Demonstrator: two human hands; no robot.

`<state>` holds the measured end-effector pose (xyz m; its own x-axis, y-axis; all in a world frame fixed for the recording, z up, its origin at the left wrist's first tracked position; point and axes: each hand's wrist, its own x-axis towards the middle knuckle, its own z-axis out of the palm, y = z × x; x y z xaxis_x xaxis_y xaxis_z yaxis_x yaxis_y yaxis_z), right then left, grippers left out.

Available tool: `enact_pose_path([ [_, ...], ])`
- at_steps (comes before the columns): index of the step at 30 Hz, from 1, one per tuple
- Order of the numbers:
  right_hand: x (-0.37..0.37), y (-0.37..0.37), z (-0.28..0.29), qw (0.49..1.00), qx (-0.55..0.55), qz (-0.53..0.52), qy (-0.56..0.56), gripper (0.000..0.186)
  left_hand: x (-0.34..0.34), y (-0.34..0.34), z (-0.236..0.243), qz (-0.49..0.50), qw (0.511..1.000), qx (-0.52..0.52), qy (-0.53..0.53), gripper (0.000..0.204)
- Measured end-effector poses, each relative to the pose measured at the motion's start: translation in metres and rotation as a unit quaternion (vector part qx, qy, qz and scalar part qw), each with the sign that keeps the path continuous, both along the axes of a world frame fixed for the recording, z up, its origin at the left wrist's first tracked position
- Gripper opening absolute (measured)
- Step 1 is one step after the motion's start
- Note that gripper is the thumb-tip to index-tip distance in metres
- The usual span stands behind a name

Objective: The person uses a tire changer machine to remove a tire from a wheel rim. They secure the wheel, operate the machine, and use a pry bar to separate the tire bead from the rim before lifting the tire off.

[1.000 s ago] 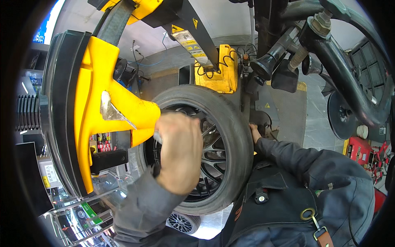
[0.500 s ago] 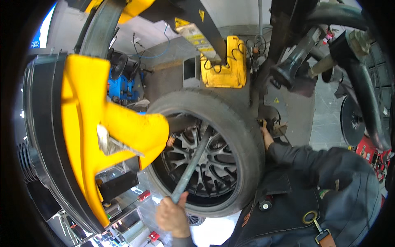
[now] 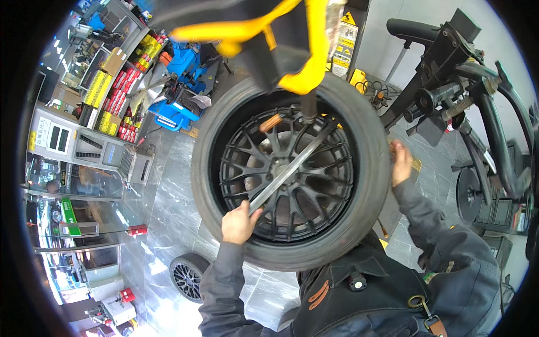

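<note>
A large tyre surrounds a black multi-spoke wheel rim in front of me. My left hand is closed around the near end of a long metal tyre lever. The lever lies slantwise across the rim, its far end at the far right inner edge of the tyre. Beside the tyre's right side, my right hand has bent fingers, closed at something small that I cannot make out. A yellow and black machine arm, blurred, hangs over the far edge of the tyre. A short orange-brown piece shows above the spokes.
Black machine arms with a roller stand at the right. At the back left are a blue machine and shelves of boxes. A smaller wheel lies on the tiled floor at the lower left.
The view has swung, so the wheel shows more from above and the yellow arm sits at the top instead of the left. My left hand still holds the lever; my right hand remains beside the tyre.
</note>
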<state>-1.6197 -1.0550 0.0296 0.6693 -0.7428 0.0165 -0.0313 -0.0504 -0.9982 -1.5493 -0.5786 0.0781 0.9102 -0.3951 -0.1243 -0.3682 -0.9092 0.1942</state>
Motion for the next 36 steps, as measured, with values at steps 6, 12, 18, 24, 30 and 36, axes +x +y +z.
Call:
enact_pose_path([
  [6, -0.053, 0.163, 0.117, 0.731, -0.588, 0.346, 0.013, 0.012, 0.001, 0.027, -0.007, -0.074, 0.994, -0.076, 0.021, 0.040],
  [12, -0.059, 0.168, 0.090, 0.721, -0.629, 0.290, -0.029, 0.022, -0.017, 0.030, -0.030, -0.048, 0.974, -0.177, -0.135, 0.022],
  [18, -0.055, 0.157, 0.072, 0.678, -0.679, 0.272, 0.070, 0.023, -0.018, 0.025, -0.047, -0.022, 0.966, -0.186, -0.181, 0.015],
  [24, -0.066, 0.204, 0.090, 0.679, -0.689, 0.252, 0.014, 0.017, -0.003, 0.047, -0.033, -0.038, 0.974, -0.134, -0.178, 0.019],
  [30, -0.086, 0.264, 0.097, 0.702, -0.659, 0.189, 0.191, 0.033, 0.058, 0.069, -0.019, -0.162, 0.975, -0.071, -0.137, 0.039],
  [36, -0.086, 0.323, 0.096, 0.736, -0.599, 0.137, 0.284, 0.035, 0.115, 0.075, -0.015, -0.265, 0.959, -0.024, -0.099, 0.038],
])
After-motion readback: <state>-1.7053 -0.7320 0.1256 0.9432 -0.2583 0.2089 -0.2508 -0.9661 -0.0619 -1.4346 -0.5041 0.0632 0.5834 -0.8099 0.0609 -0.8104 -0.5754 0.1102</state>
